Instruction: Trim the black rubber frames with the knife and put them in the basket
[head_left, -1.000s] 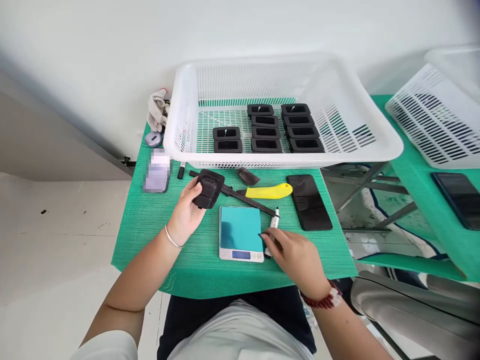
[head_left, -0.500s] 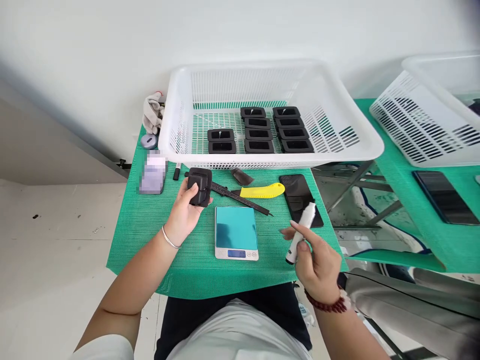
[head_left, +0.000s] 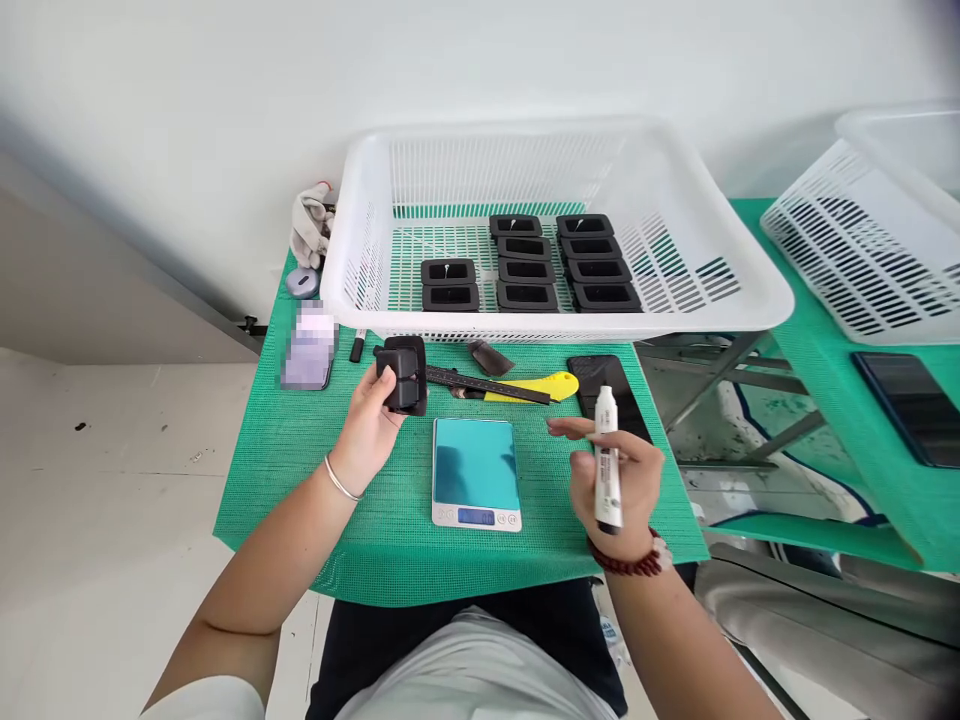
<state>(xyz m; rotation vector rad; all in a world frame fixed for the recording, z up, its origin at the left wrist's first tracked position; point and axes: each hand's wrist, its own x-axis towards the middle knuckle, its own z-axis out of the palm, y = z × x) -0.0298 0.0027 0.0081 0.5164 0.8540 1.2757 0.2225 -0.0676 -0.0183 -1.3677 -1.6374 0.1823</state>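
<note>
My left hand [head_left: 371, 425] is closed around a black molded part [head_left: 405, 375], thumb pressed on its face. A black caliper [head_left: 487, 383] runs out to the right from behind this part, its bar crossing over a yellow-handled knife [head_left: 559, 385]; the fingers' hold on it is hidden. In my right hand [head_left: 630, 490] a white marker [head_left: 606, 450] stands nearly upright, its black end toward the wrist and its white end pointing away. Between the hands lies a digital scale [head_left: 475, 465] with a bare shiny plate.
A white basket [head_left: 555, 325] behind holds several black frame-shaped parts [head_left: 525, 270]. Around it lie a dark curved piece [head_left: 491, 357], a black phone [head_left: 626, 400], a marker cap [head_left: 357, 348] and gloves [head_left: 309, 225]. A second basket [head_left: 862, 250] and phone [head_left: 911, 405] are at right.
My right hand has shifted slightly left, and the marker in it has turned from slanted to nearly upright. The caliper's far end has swung up over the yellow handle. My left hand keeps its hold.
</note>
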